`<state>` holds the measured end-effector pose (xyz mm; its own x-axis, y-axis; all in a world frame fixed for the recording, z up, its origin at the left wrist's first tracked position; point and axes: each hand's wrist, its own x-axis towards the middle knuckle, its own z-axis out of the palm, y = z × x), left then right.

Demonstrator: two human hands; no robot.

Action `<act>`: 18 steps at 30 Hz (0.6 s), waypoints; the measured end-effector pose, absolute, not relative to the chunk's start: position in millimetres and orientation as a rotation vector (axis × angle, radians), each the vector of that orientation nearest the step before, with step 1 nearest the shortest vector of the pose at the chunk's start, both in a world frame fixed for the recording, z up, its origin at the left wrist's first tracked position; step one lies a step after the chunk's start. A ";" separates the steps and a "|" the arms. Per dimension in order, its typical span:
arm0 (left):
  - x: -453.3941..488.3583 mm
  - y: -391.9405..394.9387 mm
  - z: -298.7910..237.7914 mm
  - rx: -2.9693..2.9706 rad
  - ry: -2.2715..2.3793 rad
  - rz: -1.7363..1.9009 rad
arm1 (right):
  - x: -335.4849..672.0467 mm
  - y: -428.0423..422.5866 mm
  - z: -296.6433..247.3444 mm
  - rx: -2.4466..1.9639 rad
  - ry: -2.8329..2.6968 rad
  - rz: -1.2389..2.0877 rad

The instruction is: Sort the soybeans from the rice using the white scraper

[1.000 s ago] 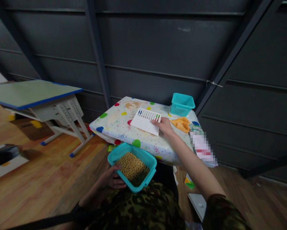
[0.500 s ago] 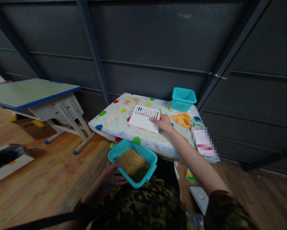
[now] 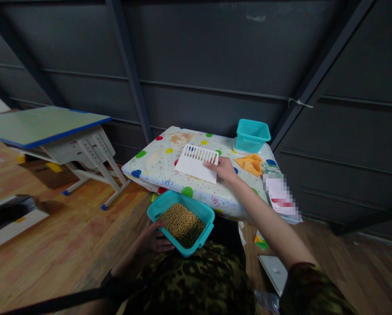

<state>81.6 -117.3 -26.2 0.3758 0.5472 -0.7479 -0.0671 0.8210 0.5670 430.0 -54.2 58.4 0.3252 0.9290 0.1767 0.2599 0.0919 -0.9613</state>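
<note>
My left hand [image 3: 158, 238] grips the near-left side of a teal plastic tub [image 3: 199, 208], its thumb over the rim and its fingers against the outer wall. Inside lie yellow soybeans [image 3: 179, 221], with darker green beans at the near end. My right hand [image 3: 223, 167] is closed on the right edge of a white slotted plastic scraper [image 3: 194, 168], held low over the tablecloth [image 3: 156, 166]. Some beans show just beyond the scraper's lower edge. Another patch of spilled beans [image 3: 181, 138] lies toward the far left of the table.
A second teal tub [image 3: 252, 135] stands on a white lid at the back right. Close by are a crumpled orange cloth [image 3: 251, 164] and a printed packet [image 3: 279, 194]. A school desk [image 3: 48, 124] is to the left, and a dark panelled wall [image 3: 215, 52] runs behind.
The whole view has shifted very slightly. Both hands, the tub and the scraper keep nearly the same positions.
</note>
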 end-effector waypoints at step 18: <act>86.3 -121.8 -11.9 0.595 1.154 0.448 | 418.6 -67.0 68.6 -1.394 -1.250 0.790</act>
<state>86.3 -121.8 -11.9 0.3470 0.6124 -0.7103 -0.0277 0.7638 0.6449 418.6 -67.0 68.6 0.2348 0.9579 0.1652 0.2614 0.1015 -0.9599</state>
